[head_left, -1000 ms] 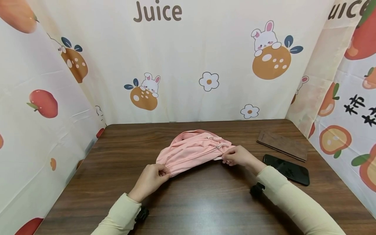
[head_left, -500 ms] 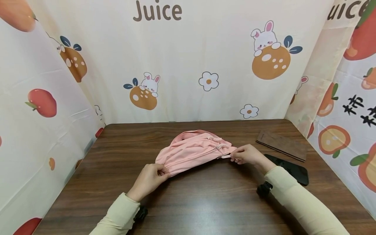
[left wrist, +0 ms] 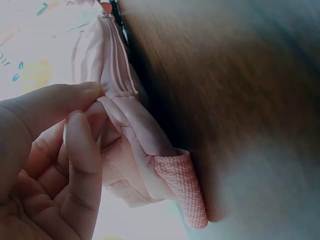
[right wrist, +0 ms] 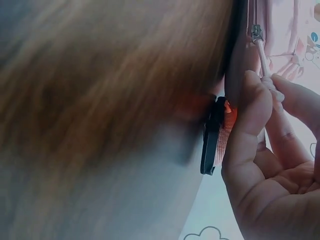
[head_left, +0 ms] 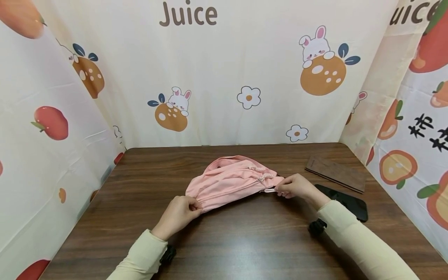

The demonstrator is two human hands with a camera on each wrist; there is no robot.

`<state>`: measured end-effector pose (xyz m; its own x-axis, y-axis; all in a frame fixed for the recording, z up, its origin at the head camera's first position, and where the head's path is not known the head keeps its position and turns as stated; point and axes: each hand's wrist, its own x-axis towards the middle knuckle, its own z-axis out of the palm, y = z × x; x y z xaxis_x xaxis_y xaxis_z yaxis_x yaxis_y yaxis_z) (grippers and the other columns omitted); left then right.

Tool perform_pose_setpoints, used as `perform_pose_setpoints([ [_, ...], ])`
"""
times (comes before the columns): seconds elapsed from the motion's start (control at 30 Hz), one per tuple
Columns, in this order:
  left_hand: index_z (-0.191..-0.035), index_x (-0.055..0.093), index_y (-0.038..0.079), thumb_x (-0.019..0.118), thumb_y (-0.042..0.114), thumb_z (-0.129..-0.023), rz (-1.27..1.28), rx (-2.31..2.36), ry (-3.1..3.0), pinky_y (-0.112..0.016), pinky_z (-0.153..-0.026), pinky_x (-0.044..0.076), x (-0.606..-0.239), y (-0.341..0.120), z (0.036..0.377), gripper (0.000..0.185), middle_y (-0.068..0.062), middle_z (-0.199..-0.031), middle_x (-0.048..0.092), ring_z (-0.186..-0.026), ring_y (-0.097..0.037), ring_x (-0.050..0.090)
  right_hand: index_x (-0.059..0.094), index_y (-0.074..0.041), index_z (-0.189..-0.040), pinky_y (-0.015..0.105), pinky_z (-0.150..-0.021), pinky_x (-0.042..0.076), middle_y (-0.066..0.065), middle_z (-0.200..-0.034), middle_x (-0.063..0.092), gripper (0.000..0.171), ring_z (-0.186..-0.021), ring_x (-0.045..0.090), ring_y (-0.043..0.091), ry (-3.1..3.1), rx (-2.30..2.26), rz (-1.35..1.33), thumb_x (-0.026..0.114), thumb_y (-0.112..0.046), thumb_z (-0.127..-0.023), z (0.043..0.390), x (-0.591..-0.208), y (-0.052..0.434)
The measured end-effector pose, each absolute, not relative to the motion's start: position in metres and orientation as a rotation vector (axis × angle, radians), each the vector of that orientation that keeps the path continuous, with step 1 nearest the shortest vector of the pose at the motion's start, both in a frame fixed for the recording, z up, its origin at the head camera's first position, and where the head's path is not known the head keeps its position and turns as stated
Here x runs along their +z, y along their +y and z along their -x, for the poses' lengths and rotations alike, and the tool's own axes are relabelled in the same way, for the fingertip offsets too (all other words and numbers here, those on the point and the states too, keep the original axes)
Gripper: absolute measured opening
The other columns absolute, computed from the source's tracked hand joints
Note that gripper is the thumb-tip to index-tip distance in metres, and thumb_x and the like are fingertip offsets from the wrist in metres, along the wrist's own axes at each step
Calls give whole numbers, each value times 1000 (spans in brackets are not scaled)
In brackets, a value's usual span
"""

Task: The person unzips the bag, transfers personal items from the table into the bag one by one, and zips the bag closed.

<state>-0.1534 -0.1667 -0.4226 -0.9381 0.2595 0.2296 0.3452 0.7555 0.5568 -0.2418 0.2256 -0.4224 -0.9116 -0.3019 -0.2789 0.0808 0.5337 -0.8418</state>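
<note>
A pink waist bag (head_left: pixel 227 186) lies on the table with its strap curved behind it. At its left end, my left hand (head_left: pixel 176 217) pinches the fabric between thumb and finger, right by the end of a zipper (left wrist: pixel 122 75). My right hand (head_left: pixel 295 188) is at the bag's right end and pinches the knotted end of a pale zipper pull cord (right wrist: pixel 264 57). That cord runs taut to a metal zipper slider (right wrist: pixel 256 33). Woven pink webbing (left wrist: pixel 182 187) shows below the left hand, and a black buckle (right wrist: pixel 213 137) hangs beside the right fingers.
To the right lie a black phone (head_left: pixel 344 202), partly behind the right forearm, and a brown flat wallet-like case (head_left: pixel 336 173) beyond it. A printed curtain (head_left: pixel 224 77) stands along the table's back and sides.
My right hand has moved right with the zipper pull, and more of its cord shows. The bag's right end has shifted slightly to the right. My left hand has stayed in place.
</note>
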Motion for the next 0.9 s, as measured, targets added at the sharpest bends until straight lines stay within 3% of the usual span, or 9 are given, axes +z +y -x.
perform_pose_setpoints([
  [0.47,-67,70,15,80,7,-73,572,-806,-2785,-16,-54,40,-422,-165,153,15,12,-59,58,-55,4,45,69,8,-103,31,-68,58,4,-81,71,24,-72,65,12,2347,-1389,214,65,-12,-92,234,-424,228],
  [0.63,-69,71,16,80,9,-74,571,-753,-2795,-17,-55,41,-421,-163,151,13,12,-61,59,-56,4,46,68,9,-106,30,-68,58,12,-86,73,27,-74,66,15,2417,-1382,296,62,-15,-95,232,-418,228],
  [0.73,-69,71,17,81,10,-73,564,-705,-2797,-18,-55,42,-421,-162,150,12,13,-62,60,-56,3,47,70,6,-106,31,-70,58,17,-91,73,26,-78,69,19,2529,-1363,380,60,-17,-97,231,-414,226],
  [0.9,-70,72,16,80,9,-72,563,-671,-2786,-19,-56,43,-420,-161,149,12,11,-62,61,-57,1,49,74,-5,-99,28,-69,51,12,-92,73,22,-78,61,15,2760,-1224,501,63,-23,-96,228,-410,219],
])
